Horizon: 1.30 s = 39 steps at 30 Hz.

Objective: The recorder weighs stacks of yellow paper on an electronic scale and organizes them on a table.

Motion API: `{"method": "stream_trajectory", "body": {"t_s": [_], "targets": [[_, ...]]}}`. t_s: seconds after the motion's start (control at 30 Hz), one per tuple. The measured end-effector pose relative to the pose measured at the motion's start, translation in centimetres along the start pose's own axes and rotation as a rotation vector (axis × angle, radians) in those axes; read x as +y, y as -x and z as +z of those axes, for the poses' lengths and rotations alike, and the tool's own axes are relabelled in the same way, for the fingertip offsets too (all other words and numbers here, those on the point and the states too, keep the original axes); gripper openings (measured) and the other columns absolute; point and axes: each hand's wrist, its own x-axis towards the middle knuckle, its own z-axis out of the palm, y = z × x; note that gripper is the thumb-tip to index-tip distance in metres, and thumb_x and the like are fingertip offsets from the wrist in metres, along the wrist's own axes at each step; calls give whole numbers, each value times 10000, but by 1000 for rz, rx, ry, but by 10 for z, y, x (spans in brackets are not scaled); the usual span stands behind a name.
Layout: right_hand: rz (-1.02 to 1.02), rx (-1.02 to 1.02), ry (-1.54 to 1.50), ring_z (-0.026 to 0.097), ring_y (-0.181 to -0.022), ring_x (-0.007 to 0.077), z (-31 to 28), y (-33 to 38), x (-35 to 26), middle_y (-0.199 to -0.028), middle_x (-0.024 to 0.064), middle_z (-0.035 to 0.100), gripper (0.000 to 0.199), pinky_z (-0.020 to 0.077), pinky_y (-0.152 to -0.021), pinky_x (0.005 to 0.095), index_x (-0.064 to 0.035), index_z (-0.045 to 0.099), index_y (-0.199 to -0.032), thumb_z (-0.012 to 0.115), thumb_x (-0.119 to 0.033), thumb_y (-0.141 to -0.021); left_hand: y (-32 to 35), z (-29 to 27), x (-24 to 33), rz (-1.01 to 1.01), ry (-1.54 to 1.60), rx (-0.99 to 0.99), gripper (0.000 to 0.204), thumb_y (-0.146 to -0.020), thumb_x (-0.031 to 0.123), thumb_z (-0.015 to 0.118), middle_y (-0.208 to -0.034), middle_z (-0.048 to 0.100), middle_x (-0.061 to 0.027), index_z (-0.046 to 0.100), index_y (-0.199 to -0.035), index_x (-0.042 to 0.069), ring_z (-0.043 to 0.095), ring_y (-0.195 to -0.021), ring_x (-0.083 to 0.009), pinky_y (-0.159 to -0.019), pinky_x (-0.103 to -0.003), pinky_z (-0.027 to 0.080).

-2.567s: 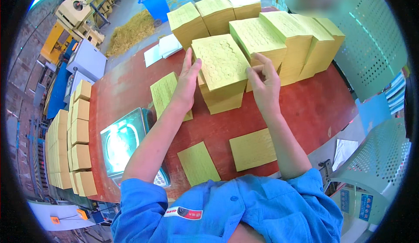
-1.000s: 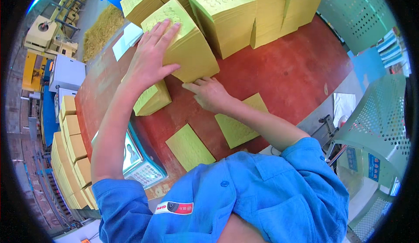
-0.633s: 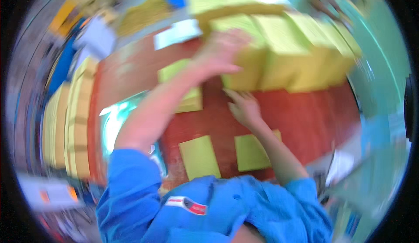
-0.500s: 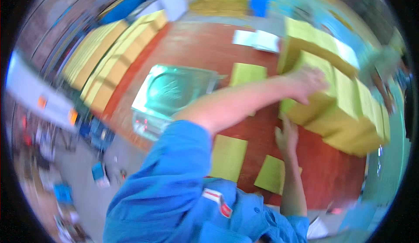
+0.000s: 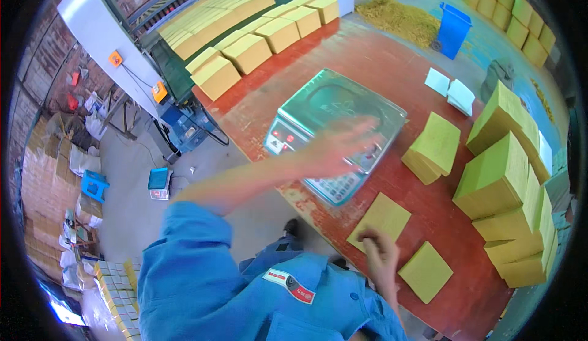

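Observation:
My left hand [image 5: 343, 148] reaches across a digital scale [image 5: 334, 96] with a shiny metal pan. Its fingers are stretched out, a little blurred, with nothing seen in them. Close to my body, my right hand [image 5: 381, 255] is loosely curled beside a flat yellow paper stack [image 5: 386, 215]; I see nothing in it. Another thin yellow paper stack [image 5: 427, 272] lies to its right. Beyond them rests a fanned, thicker pile of yellow paper [image 5: 435, 145]. Tall yellow paper blocks [image 5: 496, 175] stand in a row along the right.
The red table [image 5: 380, 53] carries yellow blocks [image 5: 248, 53] along its far left edge, beside a machine with a pale panel [image 5: 104, 34]. White papers [image 5: 459, 96] lie toward the back right. On the floor are a blue wheeled bin [image 5: 452, 30] and a blue stool [image 5: 94, 186].
My left hand has left the tall yellow blocks at the right and swung left over the scale. My right hand has drawn back toward the flat stacks. The view has shifted too.

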Motion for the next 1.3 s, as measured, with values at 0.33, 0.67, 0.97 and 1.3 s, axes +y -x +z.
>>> {"method": "stream_trajectory", "body": {"t_s": [0.33, 0.67, 0.97, 1.3], "targets": [[363, -601, -341, 609, -1019, 159, 246, -89, -2, -1077, 91, 657, 308, 482, -900, 284, 15, 577, -1229, 566, -60, -931, 277, -196, -311, -839, -664, -16, 792, -881, 552, 571, -1497, 326, -236, 382, -1429, 12, 288, -1409, -365, -1136, -515, 254], [720, -655, -668, 618, -972, 160, 473, -170, 45, -1097, 80, 652, 376, 498, -855, 294, -10, 544, -1295, 583, -170, -957, 290, -192, -448, -611, -491, -204, 793, -817, 417, 657, -1498, 348, -196, 368, -1423, -4, 299, -1404, -346, -1151, -486, 240], [615, -341, -1330, 459, -1284, 207, 543, -235, 73, -1435, 69, 443, 557, 363, -1064, 366, -113, 330, -1447, 553, -254, -957, 303, -228, -277, -268, -280, -449, 809, -743, 372, 716, -1480, 359, -223, 417, -1434, 76, 305, -1395, -382, -1128, -547, 242], [-177, -123, 343, 452, -1234, 365, 419, -210, -82, -1302, 218, 487, 597, 366, -1037, 444, -12, 469, -1338, 666, -315, -863, 346, -186, -270, -1109, 1604, 236, 592, -924, 288, 540, -1422, 461, -111, 383, -1439, 41, 448, -1314, -236, -1075, -375, 374]]}}
